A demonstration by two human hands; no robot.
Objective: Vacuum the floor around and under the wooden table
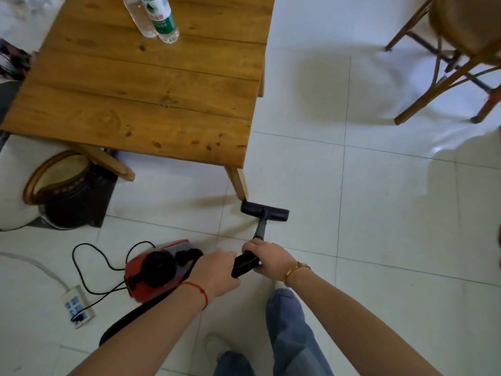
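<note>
**Nozzle at desk leg**

At the desk's (151, 104) near right corner, the vacuum nozzle (265, 211) rests on the floor (379, 213) against the leg. Left hand (217, 272) and right hand (267, 257) each grip the black hose (245, 263). Bottle (162, 20) label writing is illegible.

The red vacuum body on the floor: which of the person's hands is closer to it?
Left. The left hand grips the hose right beside the red vacuum body; the right hand grips the hose farther along, on the side away from it.
</note>
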